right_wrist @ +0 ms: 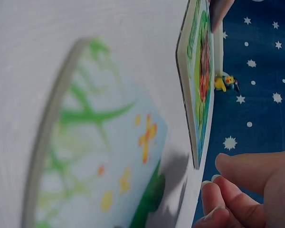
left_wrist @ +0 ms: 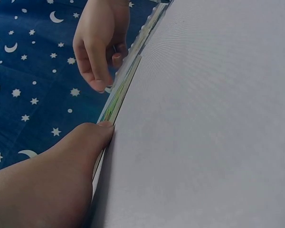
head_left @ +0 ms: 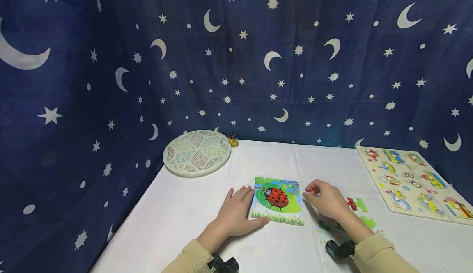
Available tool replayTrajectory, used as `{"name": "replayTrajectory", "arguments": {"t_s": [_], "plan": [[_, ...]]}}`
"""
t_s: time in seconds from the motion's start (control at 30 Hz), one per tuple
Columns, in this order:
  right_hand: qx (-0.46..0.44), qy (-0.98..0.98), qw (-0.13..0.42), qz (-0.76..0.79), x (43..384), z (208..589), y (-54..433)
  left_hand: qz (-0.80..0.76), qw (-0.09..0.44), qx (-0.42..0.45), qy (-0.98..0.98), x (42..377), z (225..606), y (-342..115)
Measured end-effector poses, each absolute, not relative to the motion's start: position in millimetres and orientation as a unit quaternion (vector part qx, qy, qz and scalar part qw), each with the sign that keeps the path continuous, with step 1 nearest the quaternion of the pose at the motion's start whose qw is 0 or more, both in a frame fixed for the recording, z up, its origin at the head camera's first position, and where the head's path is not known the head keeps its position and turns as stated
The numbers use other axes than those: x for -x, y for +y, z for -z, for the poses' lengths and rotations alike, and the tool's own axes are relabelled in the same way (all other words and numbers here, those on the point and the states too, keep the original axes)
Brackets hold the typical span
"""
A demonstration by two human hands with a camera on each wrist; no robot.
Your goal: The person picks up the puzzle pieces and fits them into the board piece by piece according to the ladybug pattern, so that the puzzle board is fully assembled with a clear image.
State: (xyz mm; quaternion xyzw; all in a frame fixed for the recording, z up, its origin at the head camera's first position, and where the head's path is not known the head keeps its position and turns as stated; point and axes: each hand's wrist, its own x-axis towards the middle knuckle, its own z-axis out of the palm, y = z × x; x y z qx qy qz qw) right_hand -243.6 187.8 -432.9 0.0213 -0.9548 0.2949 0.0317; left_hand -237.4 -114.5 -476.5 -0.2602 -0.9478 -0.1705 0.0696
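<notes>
A square ladybug puzzle [head_left: 278,201] lies flat on the white table. Along its left side rests my left hand [head_left: 236,215], fingers extended and the thumb touching the near edge. That thumb against the puzzle's edge [left_wrist: 118,102] also shows in the left wrist view. Just off the puzzle's right edge hovers my right hand [head_left: 327,199], its fingers loosely bent. A gap between thumb and fingertips shows in the right wrist view, with nothing held. Loose puzzle pieces [head_left: 359,204] with red and green print lie partly hidden beneath the right forearm.
At the back left lies a round, pale, patterned board [head_left: 197,152], with a small yellow figure [head_left: 233,140] beside it. A wooden peg puzzle of vehicles [head_left: 410,180] fills the right side. A dark blue curtain [head_left: 251,80] with moons and stars hangs behind the table.
</notes>
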Motion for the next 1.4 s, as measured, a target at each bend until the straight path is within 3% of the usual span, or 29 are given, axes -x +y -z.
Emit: {"name": "replayTrajectory", "arguments": {"t_s": [0.57, 1.4], "plan": [[0.003, -0.956, 0.035, -0.291, 242.1, 431.0, 223.4, 0.169, 0.072, 0.262, -0.948, 237.2, 475.7, -113.9], [0.058, -0.964, -0.028, -0.257, 239.4, 428.1, 280.8, 0.173, 0.062, 0.258, -0.949, 237.8, 476.2, -114.5]]}}
